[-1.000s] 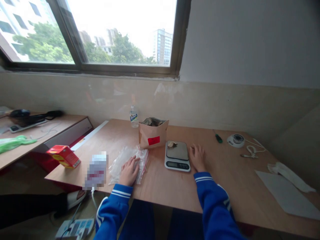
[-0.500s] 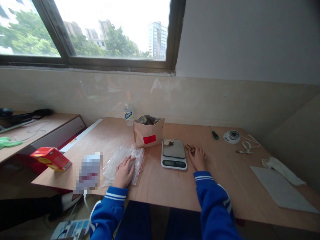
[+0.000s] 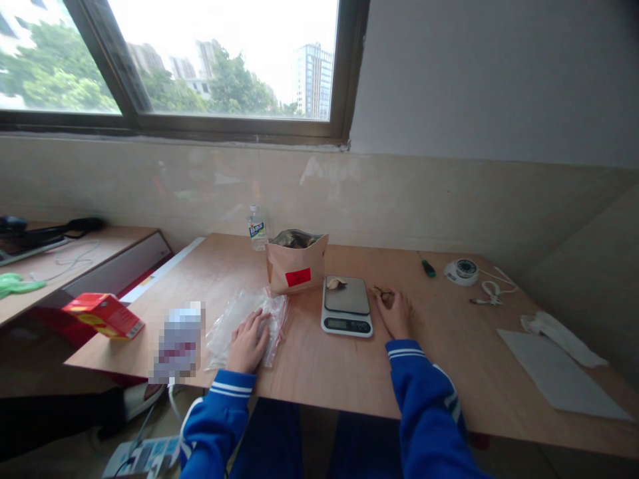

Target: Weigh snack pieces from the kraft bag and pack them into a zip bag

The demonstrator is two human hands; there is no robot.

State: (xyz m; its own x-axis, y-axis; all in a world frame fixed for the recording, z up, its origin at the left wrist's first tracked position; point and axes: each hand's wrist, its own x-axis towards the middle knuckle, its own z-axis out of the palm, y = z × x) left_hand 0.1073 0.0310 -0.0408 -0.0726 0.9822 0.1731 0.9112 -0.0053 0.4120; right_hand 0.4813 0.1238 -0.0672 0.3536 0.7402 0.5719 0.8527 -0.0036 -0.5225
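Note:
My left hand (image 3: 248, 342) lies flat, fingers stretched out, on a pile of clear zip-lock bags (image 3: 225, 326) with red seal strips. To the right of the kitchen scale (image 3: 346, 326), my right hand (image 3: 397, 314) is low over the table, its fingers curled around small dried brown pieces (image 3: 382, 293); part of them is hidden by the fingers. One pale, dark-edged dried piece (image 3: 336, 284) rests on the scale's metal plate. Behind the bags and left of the scale, an open kraft paper pouch (image 3: 305, 259) with a red label stands upright, its inside dark.
A clear bottle (image 3: 257, 229) stands behind the pouch. At the left are a red box (image 3: 107, 315) and a pixelated object (image 3: 177, 342). To the right lie a green screwdriver (image 3: 428, 268), a white dome camera (image 3: 462, 272) with cable, and a white sheet (image 3: 554, 372) beside crumpled white material (image 3: 566, 340).
The fingers of my right hand have shifted slightly and curled around the brown pieces. My left hand stays on the bags, and the piece on the scale has not moved.

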